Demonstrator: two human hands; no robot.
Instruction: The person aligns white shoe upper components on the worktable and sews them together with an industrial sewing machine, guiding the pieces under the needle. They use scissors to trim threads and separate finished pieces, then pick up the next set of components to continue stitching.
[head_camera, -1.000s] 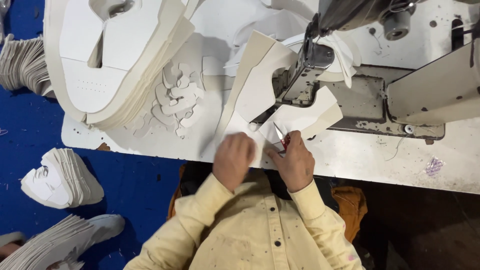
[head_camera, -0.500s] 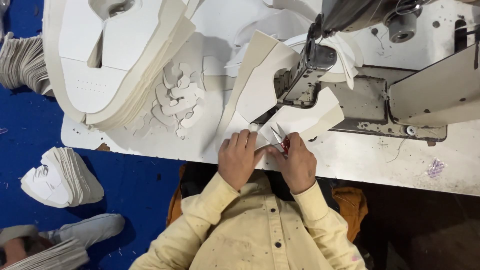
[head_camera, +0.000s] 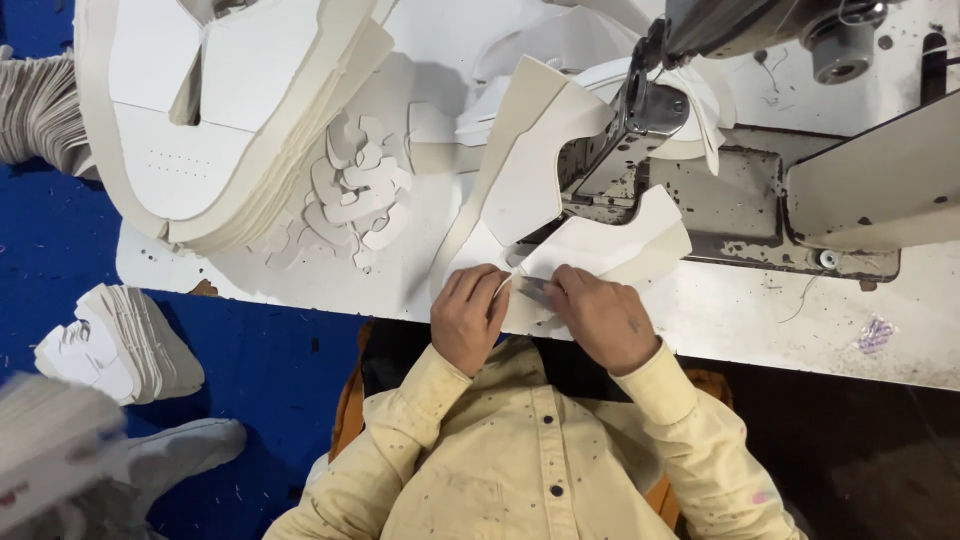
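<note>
- head view: left hand (head_camera: 468, 315) curled, pressing the white cut piece (head_camera: 600, 250) at the table's near edge (head_camera: 760, 335), just before the sewing machine (head_camera: 690, 120).
- right hand (head_camera: 605, 320) pinches a small metal tool (head_camera: 537, 290) on that piece.
- left of the machine, stacked white panels (head_camera: 190, 130) crowd the table; bare table to its right.

Inspector: Position of the hands?

Observer: Both are forward and close together. The left hand (head_camera: 468, 316) lies palm down, fingers curled, knuckles up. The right hand (head_camera: 603, 318) is just beside it, fingers bent and pointing toward the left.

Inspector: Do they touch?

Observer: The fingertips nearly meet; contact cannot be confirmed.

Inspector: Arms?

Observer: Both forearms, in pale yellow sleeves, angle inward from the elbows, wrists fairly straight.
</note>
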